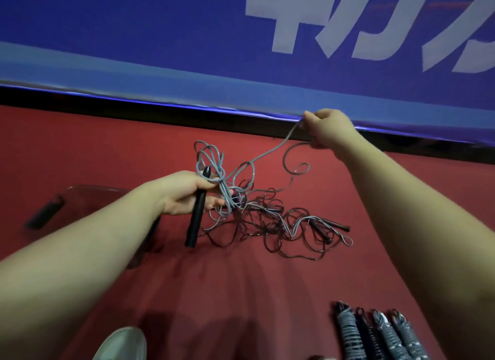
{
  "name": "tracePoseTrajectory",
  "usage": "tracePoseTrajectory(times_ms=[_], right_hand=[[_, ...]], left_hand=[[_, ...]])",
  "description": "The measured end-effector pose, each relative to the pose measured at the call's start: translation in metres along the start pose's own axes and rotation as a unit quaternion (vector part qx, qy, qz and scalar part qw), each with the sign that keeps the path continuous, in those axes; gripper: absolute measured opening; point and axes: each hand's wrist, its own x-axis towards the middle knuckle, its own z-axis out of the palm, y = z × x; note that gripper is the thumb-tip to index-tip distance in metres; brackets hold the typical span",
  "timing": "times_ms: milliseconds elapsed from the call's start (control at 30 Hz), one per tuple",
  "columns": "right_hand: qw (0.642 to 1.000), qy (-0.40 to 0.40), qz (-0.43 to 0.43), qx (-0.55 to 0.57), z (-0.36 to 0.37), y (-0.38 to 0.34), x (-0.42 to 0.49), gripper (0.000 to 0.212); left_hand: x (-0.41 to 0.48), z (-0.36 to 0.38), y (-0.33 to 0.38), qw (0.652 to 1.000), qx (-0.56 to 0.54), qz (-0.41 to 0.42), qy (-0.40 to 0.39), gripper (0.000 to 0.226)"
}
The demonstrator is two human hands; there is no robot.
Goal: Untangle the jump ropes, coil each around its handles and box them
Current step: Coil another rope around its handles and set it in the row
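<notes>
Leftmost, a clear box is seen on the red floor, left of the rope tangle, with a black handle visible in it. The left hand is closed around a second black handle, held upright just left of the tangle; grey rope is looped at its top and trails down into the pile. The tangle of grey and dark ropes is spread on the floor, with more black handles at its right side. The right hand is raised above and right of the tangle, fingers pinched shut on a grey strand stretched up from the pile. Four coiled ropes are laid side by side below and right of the tangle. A shoe is seen at the bottom edge, well below the tangle.
</notes>
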Motion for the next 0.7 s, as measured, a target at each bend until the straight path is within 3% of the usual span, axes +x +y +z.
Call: tracePoseTrajectory(times_ms=[167,267,333,400,433,533,600,700], right_hand=[[0.991,-0.036,0.079,-0.099,0.031,0.050,-0.002,0.033],[0.984,-0.081,0.059,-0.148,0.052,0.064,-0.027,0.028],[0.973,-0.228,0.028,-0.012,0.060,0.065,-0.046,0.017],[0.919,-0.368,0.040,0.137,0.068,0.063,-0.063,0.019],[0.903,-0.395,0.043,0.161,0.073,0.063,-0.068,0.021],[0.908,-0.391,0.038,0.148,0.093,0.061,-0.076,0.042],[0.916,-0.375,0.021,0.143,0.106,0.060,-0.078,0.045],[0.970,-0.230,-0.059,0.048,0.121,0.058,-0.079,0.031]], left_hand=[[0.012,0.018,0.007,0.998,-0.057,0.004,0.019,0.017],[0.018,0.027,0.016,0.992,-0.124,0.005,0.032,0.020],[0.020,0.031,0.021,0.983,-0.177,0.007,0.041,0.017],[0.020,0.033,0.024,0.976,-0.212,0.005,0.052,0.019],[0.019,0.034,0.024,0.974,-0.220,0.005,0.056,0.021],[0.018,0.035,0.025,0.967,-0.249,0.008,0.056,0.022],[0.018,0.035,0.027,0.963,-0.265,0.012,0.052,0.023],[0.015,0.034,0.030,0.958,-0.283,0.019,0.041,0.021]])
